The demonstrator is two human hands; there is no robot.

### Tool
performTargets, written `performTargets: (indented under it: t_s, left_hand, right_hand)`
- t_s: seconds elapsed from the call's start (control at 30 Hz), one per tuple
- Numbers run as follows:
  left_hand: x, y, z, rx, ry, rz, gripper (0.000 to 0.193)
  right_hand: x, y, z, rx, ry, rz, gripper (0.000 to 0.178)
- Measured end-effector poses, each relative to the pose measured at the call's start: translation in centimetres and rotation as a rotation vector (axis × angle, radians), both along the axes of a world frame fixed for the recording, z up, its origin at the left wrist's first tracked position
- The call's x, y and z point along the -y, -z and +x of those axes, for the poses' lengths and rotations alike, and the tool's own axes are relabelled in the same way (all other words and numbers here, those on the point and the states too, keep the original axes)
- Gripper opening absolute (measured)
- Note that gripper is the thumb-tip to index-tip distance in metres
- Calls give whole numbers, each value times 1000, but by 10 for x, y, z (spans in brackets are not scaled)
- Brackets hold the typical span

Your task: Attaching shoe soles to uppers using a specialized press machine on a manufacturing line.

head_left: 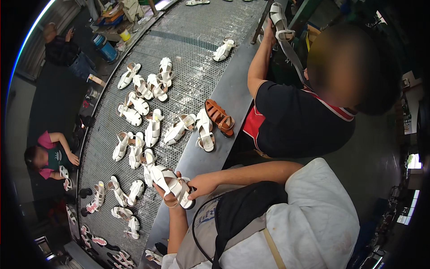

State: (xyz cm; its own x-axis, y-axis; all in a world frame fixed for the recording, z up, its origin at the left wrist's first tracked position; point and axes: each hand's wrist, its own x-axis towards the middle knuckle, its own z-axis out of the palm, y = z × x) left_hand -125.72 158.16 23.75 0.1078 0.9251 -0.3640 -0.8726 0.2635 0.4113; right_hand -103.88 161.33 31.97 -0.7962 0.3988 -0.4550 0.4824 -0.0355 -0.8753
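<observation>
A white strappy sandal (167, 180) is held between both my hands, over the near metal ledge. My left hand (160, 192) grips it from beneath and the left side; most of its fingers are hidden behind the shoe. From the right, my right hand (202, 185) closes on the heel end, near the ankle strap. The sandal's toe points up and left, close to another white sandal (148, 158) on the mesh. Farther up the ledge lie a white sandal (205, 130) and a brown sandal (219, 117), side by side.
A wide mesh conveyor (179, 38) carries several white sandals, with pink-and-white ones at lower left. A metal ledge (235, 85) borders it. Beside me a co-worker (309, 116) in a dark shirt holds white sandals (278, 22). Another person (56, 154) sits across the conveyor.
</observation>
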Motion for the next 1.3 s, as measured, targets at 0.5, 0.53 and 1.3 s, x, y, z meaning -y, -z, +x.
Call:
performTargets:
  t_s: [0.5,0.53,1.3]
  left_hand:
    - [13,1,38,-56,54,-53,76]
    - [12,17,30,-25,104,-121,75]
    - [21,42,11,-4,139,-251,76]
  right_hand:
    - [20,26,21,52,43,-13,58]
    - [21,27,21,53,50,-11,58]
    - [36,48,8,-47,132,-55,50]
